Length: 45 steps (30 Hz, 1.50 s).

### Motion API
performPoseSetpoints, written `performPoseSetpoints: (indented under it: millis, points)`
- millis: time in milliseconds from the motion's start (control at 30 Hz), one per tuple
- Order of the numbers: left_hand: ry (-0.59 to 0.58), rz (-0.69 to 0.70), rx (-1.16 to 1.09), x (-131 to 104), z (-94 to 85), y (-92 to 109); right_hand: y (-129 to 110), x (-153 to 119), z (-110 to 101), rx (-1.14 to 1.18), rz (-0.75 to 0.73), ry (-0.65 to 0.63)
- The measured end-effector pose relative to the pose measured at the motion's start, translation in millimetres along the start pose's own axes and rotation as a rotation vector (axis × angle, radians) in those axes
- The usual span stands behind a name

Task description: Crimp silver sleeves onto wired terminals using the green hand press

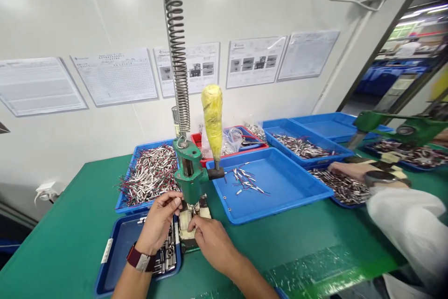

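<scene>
A green hand press (190, 175) with a tall coil spring (178, 56) and a yellow-wrapped handle (212, 117) stands before me. My left hand (161, 219) is at the left of its ram, thumb and fingers pinched together; whatever lies between them is too small to make out. From the right, my right hand (213, 239) reaches to the press base (185, 231), fingers bent and closed at the spot under the ram. Its fingertips hide what they touch. Below my left wrist, a dark blue tray (119, 252) holds small metal tubes (168, 254).
A blue tray (121, 203) heaped with wired silvery parts (154, 170) is at left. Right of the press, another blue tray (280, 196) holds some wired pieces (247, 180). A co-worker's hand (350, 170) reaches over a tray of metal parts near a second green press (402, 128).
</scene>
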<state>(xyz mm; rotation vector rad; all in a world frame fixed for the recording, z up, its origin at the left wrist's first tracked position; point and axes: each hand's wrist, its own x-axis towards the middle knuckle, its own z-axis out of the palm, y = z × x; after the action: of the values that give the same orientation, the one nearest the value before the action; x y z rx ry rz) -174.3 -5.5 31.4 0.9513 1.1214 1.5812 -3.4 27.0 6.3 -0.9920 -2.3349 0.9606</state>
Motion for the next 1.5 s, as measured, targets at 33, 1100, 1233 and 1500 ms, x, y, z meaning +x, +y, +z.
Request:
performPoseSetpoints:
  millis: [33,1100,1233,1500]
  points:
    - [0.006,-0.011,-0.015,0.4,1.2,0.0,-1.3,0.1,-1.1,-0.005,0.008,-0.012]
    - [-0.005,-0.033,0.251,12.3,6.9,-23.5,-45.8,43.8,-138.2,0.629,-0.293,0.896]
    - [0.093,-0.140,0.295,8.0,6.7,-22.8,-118.8,106.2,-218.2,0.828,-0.510,0.293]
    - [0.079,-0.157,0.377,10.4,4.7,-22.1,-139.2,14.6,-181.4,0.902,-0.709,0.318]
